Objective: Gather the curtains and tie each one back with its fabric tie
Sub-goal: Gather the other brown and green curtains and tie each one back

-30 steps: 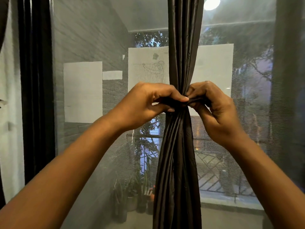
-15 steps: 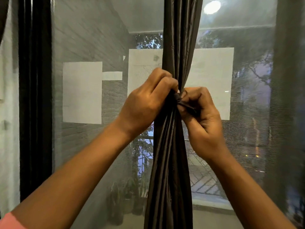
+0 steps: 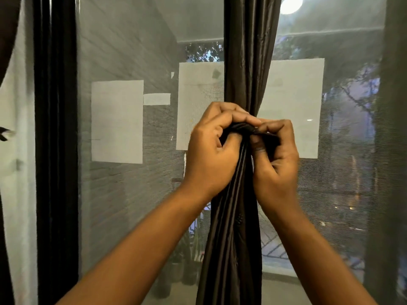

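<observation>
Both hands are raised in front of me at the gathered curtain (image 3: 233,216), which hangs as one tight dark column down the middle of the mesh-screened window (image 3: 123,194). I judge the fabric is bunched this narrow so the fabric tie (image 3: 246,129) can cinch it at a single point. That tie sits at the pinch, a dark band crossing the curtain between my two hands. My left hand (image 3: 211,150) is closed, fingers curled over the top of the band, thumb underneath, gripping the tie where it meets the bunch. My right hand (image 3: 275,155) is likewise closed, fingertips pinching the other end of the band against the thumb. Hands are touching at the fingertips. Whether a knot is already formed I cannot tell; the fingers cover it. Judgement: tying in progress, not confirmed secure.
</observation>
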